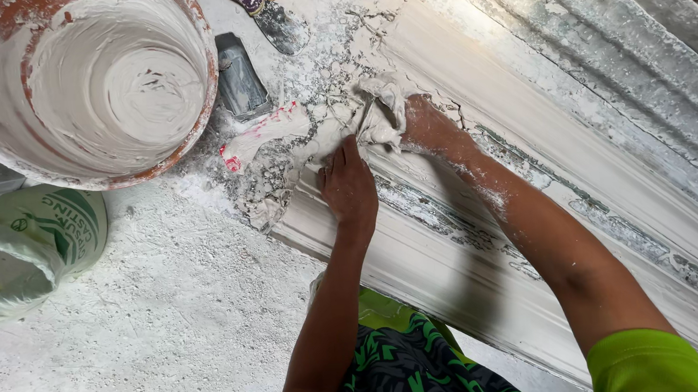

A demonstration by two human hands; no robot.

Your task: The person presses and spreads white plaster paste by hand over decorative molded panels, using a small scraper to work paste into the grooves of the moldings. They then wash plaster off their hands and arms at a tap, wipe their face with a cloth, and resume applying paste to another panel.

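Note:
A long white plaster moulding runs diagonally from the upper middle to the lower right. At its upper end lies a wet, plaster-soaked cloth or fibre wad. My right hand, coated in white plaster, grips that wad from the right. My left hand presses flat on the moulding's end just below and left of the wad, fingers together and touching its edge.
A large plaster-smeared bucket stands at the upper left. A grey trowel-like tool lies next to it, and a plaster-coated red-edged scraper beside that. A white-green sack sits at left. Corrugated sheet lines the right side.

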